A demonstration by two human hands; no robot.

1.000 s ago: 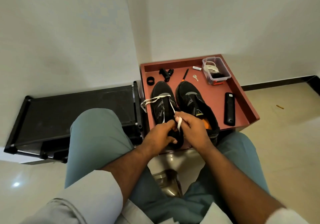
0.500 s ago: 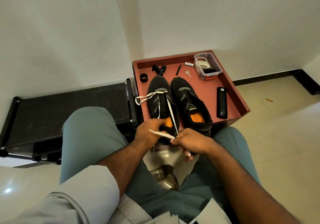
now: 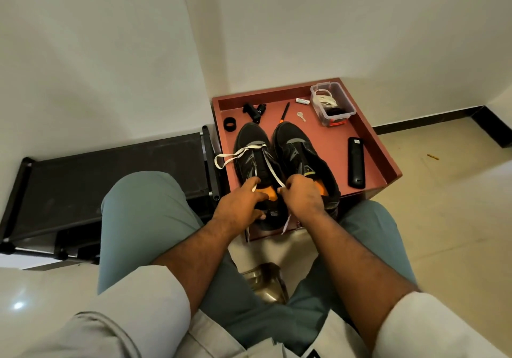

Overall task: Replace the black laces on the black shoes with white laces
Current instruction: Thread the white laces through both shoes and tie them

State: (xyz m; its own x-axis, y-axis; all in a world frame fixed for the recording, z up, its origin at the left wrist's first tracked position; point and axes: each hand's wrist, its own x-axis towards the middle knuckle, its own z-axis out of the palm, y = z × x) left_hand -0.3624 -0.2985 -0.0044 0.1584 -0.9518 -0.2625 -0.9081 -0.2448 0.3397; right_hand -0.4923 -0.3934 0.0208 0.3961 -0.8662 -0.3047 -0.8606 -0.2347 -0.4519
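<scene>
left shoe [image 3: 253, 158] heel: covered by the left hand [image 3: 240, 207] and right hand [image 3: 302, 201], at 6 o'clock of the shoe
white lace [image 3: 243, 151] ends: lost under both hands
right shoe [image 3: 300, 155] collar: partly covered by the right hand
clear box [image 3: 332, 106] contents: pale cord seen; dark item unidentified
remote [image 3: 356, 162] markings: too small to be read

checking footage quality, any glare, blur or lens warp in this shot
Head view: bright glare spot on the glossy floor at lower left; wide-angle warp bends the walls and the red tray; hands, white lace and shoes are fairly sharp; the black shoes' detail sinks into shadow.
</scene>
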